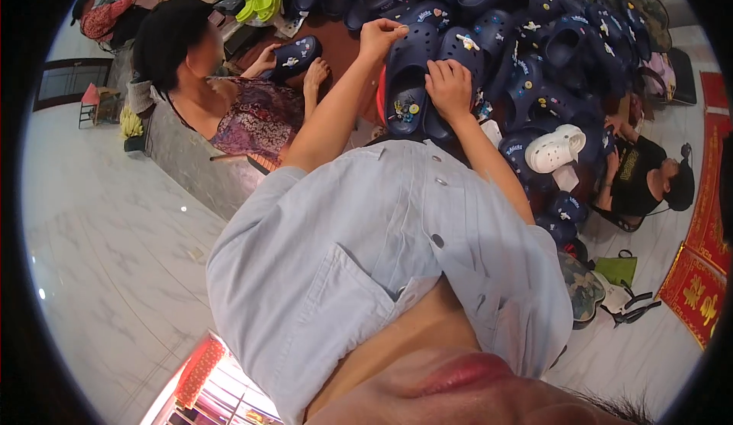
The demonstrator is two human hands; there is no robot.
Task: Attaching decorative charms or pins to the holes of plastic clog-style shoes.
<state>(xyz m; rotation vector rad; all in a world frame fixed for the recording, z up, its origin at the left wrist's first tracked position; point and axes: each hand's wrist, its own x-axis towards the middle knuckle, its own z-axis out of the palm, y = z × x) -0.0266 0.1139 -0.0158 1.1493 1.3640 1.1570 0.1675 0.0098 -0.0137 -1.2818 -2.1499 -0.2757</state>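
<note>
The left hand (379, 41) is held at the far end of a navy clog (420, 49) — its thumb and fingertips are drawn together, though whether a small piece is pinched cannot be told. The right hand (450, 89) is placed at the clog's right edge, its fingers bent; whether they are clamped cannot be told. The clog, dotted with charms (413, 109) at its near end, is bordered by heaped navy clogs (565, 39)
</note>
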